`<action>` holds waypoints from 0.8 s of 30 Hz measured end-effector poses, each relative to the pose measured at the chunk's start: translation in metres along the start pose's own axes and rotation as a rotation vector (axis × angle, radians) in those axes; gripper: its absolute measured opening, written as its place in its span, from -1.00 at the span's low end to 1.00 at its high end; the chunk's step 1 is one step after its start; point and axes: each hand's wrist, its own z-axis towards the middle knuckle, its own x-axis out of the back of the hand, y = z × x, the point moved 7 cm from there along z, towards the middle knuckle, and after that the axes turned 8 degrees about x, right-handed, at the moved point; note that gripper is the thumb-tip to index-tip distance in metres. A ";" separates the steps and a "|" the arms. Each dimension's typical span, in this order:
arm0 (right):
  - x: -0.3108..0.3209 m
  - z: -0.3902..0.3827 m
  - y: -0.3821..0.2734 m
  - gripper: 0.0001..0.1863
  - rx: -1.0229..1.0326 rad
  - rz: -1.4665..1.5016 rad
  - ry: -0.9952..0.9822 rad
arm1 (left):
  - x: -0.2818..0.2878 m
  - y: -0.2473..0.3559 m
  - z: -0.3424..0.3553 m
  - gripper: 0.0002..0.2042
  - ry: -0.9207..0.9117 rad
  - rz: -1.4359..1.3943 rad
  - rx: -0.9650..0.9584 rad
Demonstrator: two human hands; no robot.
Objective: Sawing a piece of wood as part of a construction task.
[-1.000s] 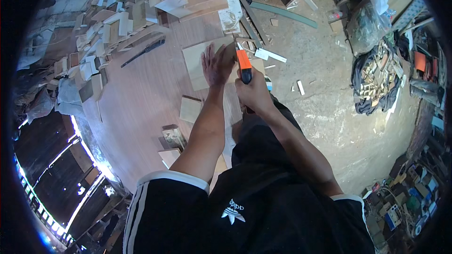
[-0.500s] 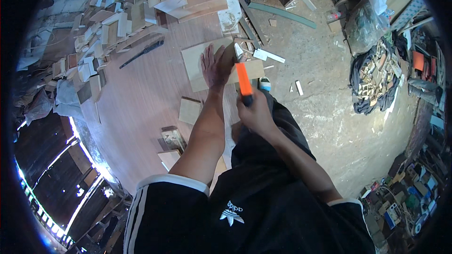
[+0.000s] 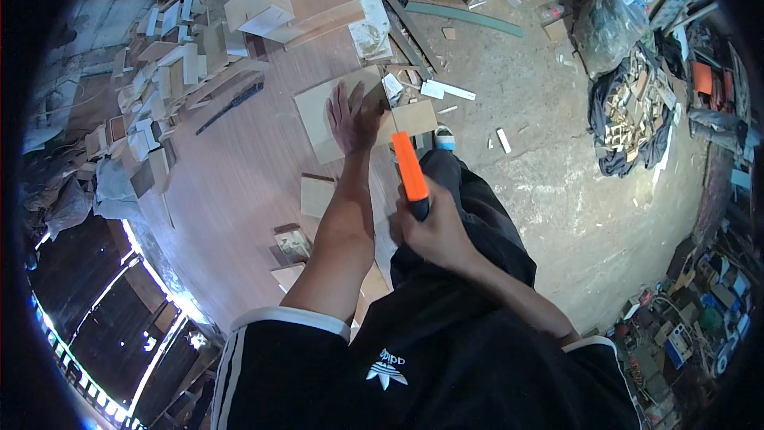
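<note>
My left hand (image 3: 352, 118) lies flat with fingers spread on a pale wooden board (image 3: 313, 111) at the right edge of the wood-topped table. A lighter part of the wood (image 3: 415, 117) sticks out past that edge toward the floor; whether it is one piece with the board I cannot tell. My right hand (image 3: 434, 227) is closed round what looks like a handsaw (image 3: 411, 171), with an orange body and a black end. It is seen from above, close to my right thigh, and its blade is hidden from view.
Small wood blocks (image 3: 317, 194) lie beside my left forearm. A dark, narrow tool (image 3: 231, 107) rests farther left on the table (image 3: 239, 159). Stacked offcuts and a wooden box form (image 3: 318, 4) stand behind. Scraps, a green strip (image 3: 469, 19) and a black sack of offcuts (image 3: 609, 139) are on the floor.
My right hand has drawn the orange handsaw back toward my body. My left hand stays flat on the board. The whole view has shifted slightly.
</note>
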 end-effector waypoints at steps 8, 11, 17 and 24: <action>0.018 0.034 0.006 -0.91 -0.110 -0.055 -0.038 | 0.000 -0.001 -0.006 -0.37 -0.008 -0.043 0.013; 0.021 0.051 -0.011 -0.82 -0.395 0.116 0.003 | -0.001 -0.006 -0.001 -0.37 0.009 -0.054 0.038; 0.020 0.116 -0.023 -0.81 -0.299 0.282 -0.053 | 0.003 0.004 -0.001 -0.38 -0.005 -0.083 -0.014; 0.006 0.140 -0.025 -0.84 -0.341 0.150 -0.210 | 0.001 -0.003 -0.003 -0.39 0.043 -0.080 0.001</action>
